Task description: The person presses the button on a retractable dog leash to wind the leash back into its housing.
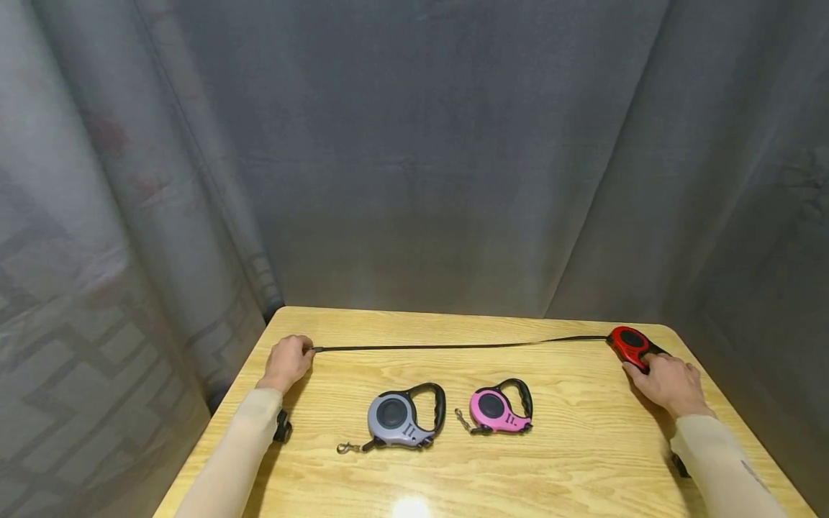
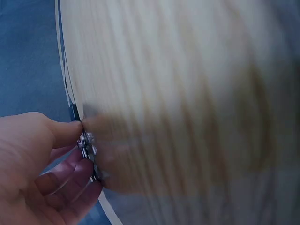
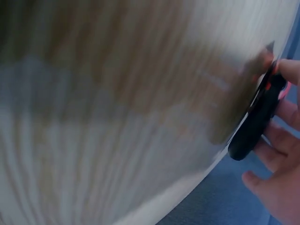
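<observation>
A black leash strap (image 1: 427, 347) stretches nearly straight across the back of the table, from a red retractable dog leash (image 1: 628, 345) at right to my left hand (image 1: 288, 362). That hand pinches the metal clip (image 2: 87, 143) at the strap's end between thumb and fingertips, low over the wood. At the far right, my right hand (image 1: 673, 383) holds the red casing near its black handle (image 3: 253, 126), which the right wrist view shows from the side. A grey retractable leash (image 1: 393, 421) and a smaller pink one (image 1: 495, 408) lie flat between the hands, clips pointing left.
The light wooden table (image 1: 518, 475) ends just behind the strap, close to a grey curtain (image 1: 414, 173). More curtain hangs along the left and right sides. Both hands are near the table's side edges.
</observation>
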Available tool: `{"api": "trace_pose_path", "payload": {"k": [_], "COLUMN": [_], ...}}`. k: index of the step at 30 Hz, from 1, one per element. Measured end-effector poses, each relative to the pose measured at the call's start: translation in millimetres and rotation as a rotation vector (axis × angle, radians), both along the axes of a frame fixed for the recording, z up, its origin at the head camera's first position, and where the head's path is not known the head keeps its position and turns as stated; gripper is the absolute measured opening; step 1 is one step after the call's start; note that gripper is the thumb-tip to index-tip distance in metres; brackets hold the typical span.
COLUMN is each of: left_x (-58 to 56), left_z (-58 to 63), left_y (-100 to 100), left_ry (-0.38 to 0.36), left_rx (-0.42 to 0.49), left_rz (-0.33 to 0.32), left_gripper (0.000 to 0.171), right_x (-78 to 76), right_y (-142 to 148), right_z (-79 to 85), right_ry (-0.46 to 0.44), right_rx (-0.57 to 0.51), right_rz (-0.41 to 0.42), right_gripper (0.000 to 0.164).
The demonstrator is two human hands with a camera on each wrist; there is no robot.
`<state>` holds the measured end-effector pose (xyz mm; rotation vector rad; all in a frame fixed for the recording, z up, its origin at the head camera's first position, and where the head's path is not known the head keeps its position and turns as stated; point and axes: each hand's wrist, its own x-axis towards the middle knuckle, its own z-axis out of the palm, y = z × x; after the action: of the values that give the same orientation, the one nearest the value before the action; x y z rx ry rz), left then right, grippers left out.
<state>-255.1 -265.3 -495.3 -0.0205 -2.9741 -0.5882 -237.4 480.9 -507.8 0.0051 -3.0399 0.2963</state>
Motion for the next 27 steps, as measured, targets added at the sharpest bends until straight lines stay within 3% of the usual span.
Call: {"api": "trace_pose_path", "payload": {"k": [5, 11, 21, 27], "left_x": [2.0, 5.3, 10.0, 12.0], "left_z": [3.4, 4.8, 8.7, 14.8], "left_y": [-1, -6, -13, -13], "left_ry": [-0.040, -0.067, -0.064, -0.062], "left_rx": [-0.029, -0.038, 0.060, 0.106], "left_rz": [0.008, 0.018, 0.033, 0.028], "left_gripper": [0.016, 0.016, 0.018, 0.023], "right_x": [-2.0, -0.8, 3.8, 8.8], "right_y": [3, 3, 3, 1], "right_z": [-2.3, -0.3, 3.8, 2.9], "right_ry": [-0.024, -0.022, 0.021, 0.069], "right_rx": [-0.072, -0.162, -0.249, -0.329], "right_rz": [0.030, -0.010, -0.080, -0.120], "right_gripper": [0.051, 0.057, 0.062, 0.052]}}
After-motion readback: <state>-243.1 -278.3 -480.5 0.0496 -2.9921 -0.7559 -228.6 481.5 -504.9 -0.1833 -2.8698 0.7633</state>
